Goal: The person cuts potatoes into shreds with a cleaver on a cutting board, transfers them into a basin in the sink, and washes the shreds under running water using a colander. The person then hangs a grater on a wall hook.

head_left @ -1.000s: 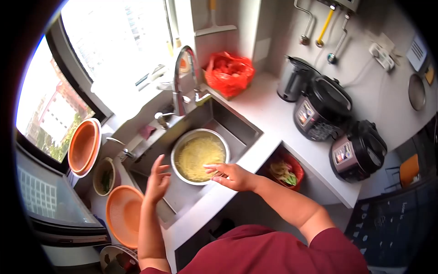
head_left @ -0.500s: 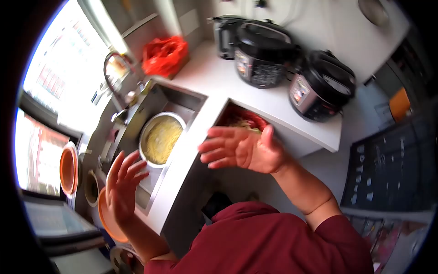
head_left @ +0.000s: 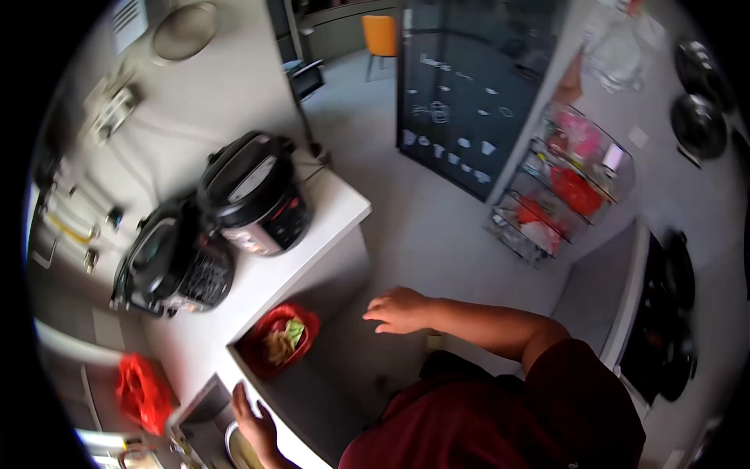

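Note:
My left hand is over the counter edge beside the sink, fingers apart and holding nothing. Partly hidden by that hand and cut by the frame's bottom, a metal bowl sits in the sink with pale yellow contents. My right hand hangs in the air over the floor, empty, with loosely bent fingers that are not closed on anything. To its left, below the counter level, a red container holds pale scraps and a light green piece. Neither hand touches it.
Two black electric pressure cookers stand on the white counter. A red plastic bag lies near the sink. A dark panel with white drawings, a wire rack and a stove stand farther right.
The view has swung right, towards the floor and stove. My right hand has turned from a spread palm to loosely bent fingers, away from the container. My left hand remains near the sink.

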Demonstrator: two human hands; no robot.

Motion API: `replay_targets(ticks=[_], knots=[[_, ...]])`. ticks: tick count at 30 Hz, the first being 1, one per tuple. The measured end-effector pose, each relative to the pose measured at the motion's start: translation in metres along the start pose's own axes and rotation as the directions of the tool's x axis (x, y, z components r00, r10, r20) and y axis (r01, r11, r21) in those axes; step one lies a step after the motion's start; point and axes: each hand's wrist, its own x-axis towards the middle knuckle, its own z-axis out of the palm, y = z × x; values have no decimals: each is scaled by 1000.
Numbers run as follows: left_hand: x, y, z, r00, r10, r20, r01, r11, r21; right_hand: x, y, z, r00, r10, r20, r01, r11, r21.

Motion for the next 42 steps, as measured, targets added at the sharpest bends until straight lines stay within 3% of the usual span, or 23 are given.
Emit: replay_targets(ticks=[1, 2, 4, 5, 12, 16, 20, 22, 24, 26, 28, 31, 34, 35, 38, 39, 40, 42], knots=[[24, 21, 14, 989, 140, 50, -139, 990, -21, -18, 11, -10, 993, 89, 71, -92, 995, 35], [45, 45, 27, 956, 278, 94, -275, 960, -44, -37, 18, -20, 989, 144, 44, -148, 982, 113], [78, 104, 54, 907, 406, 111, -368, 892, -262, -73, 26, -41, 967, 253, -8, -241, 930, 276], [91, 122, 74, 877, 467, 117, -423, 863, -276, -88, 36, -50, 945, 325, 39, -323, 908, 265], [153, 285, 195, 747, 642, 174, -437, 671, -599, -214, 158, -116, 826, 493, -272, -409, 857, 312], [185, 373, 273, 772, 592, 230, -317, 672, -669, -291, 232, -193, 721, 534, -442, -433, 845, 316], [214, 475, 308, 712, 682, 170, -403, 594, -696, -340, 299, -283, 565, 666, -487, -340, 725, 599], [233, 512, 322, 689, 710, 145, -422, 556, -716, -354, 355, -323, 494, 570, -657, -205, 811, 548], [251, 538, 339, 710, 683, 171, -373, 571, -731, -364, 416, -367, 376, 692, -617, 135, 618, 775], [274, 552, 364, 715, 672, 194, -330, 569, -753, -369, 474, -404, 166, 691, -703, 264, 656, 707], [302, 571, 389, 683, 704, 193, -354, 551, -755, -377, 541, -428, -23, 723, -690, 427, 631, 647], [356, 613, 436, 626, 764, 157, -360, 462, -810, -398, 647, -462, -136, 848, -512, 383, 522, 762], [416, 674, 482, 519, 847, 112, -367, 339, -866, -384, 658, -499, -421, 880, -217, 478, 419, 772], [432, 701, 493, 459, 883, 92, -398, 298, -868, -385, 684, -505, -481, 874, -71, 602, 388, 697], [474, 792, 512, 258, 966, -34, -433, 84, -898, -393, 718, -508, -317, 934, -166, 786, 357, 505], [485, 821, 522, 209, 973, -99, -443, 4, -896, -395, 719, -511, -323, 923, -210, 800, 385, 460], [495, 851, 533, 163, 972, -167, -451, -77, -889, -393, 708, -516, -382, 869, -315, 640, 494, 588], [505, 909, 556, 151, 960, -235, -404, -157, -901, -380, 673, -519, -399, 748, -530, 233, 642, 731]])
